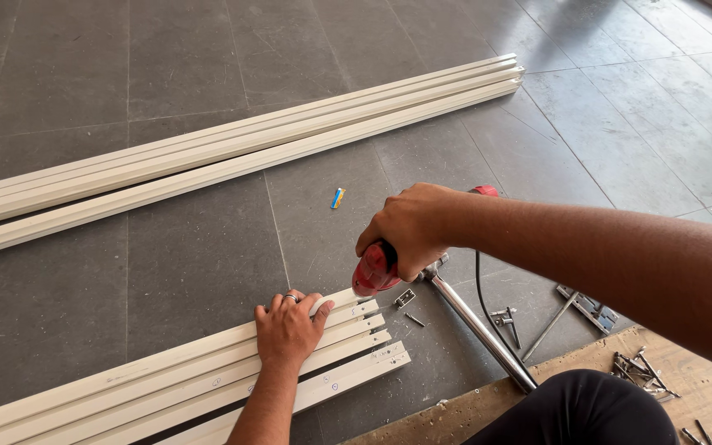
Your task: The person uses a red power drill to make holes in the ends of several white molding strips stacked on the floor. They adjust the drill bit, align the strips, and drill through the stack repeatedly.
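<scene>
while i kneel on the grey tiled floor [191,264], my knee in black cloth [587,408] sits nearest the camera, resting by a brown wooden board [702,375] strewn with loose silver screws [640,371]. just ahead of that, my left hand [288,327] lies flat and spread on a near stack of cream-white plastic channel strips [125,391], pressing down near their cut ends, a ring on one finger; it grips nothing, only pushes on the top strip. right beside it, a little further out, my right hand [409,231] is clenched around a red power drill [375,270], whose nose points down at the end of the top strip, just past my left thumb. the bit itself is too small to make out. a black cord [480,288] trails from the drill back towards me. to the right of my right hand, a shiny metal tube [480,325] lies slanted on the floor, with a small silver hinge plate [405,297] and a loose screw [414,319] between it and the strip ends. further right lie more metal fittings [591,306]. beyond my right hand, a small blue and yellow scrap [337,198] lies on the tiles. furthest off, well apart from both hands, a second bundle of long cream-white strips [241,148] runs slantwise across the floor.
</scene>
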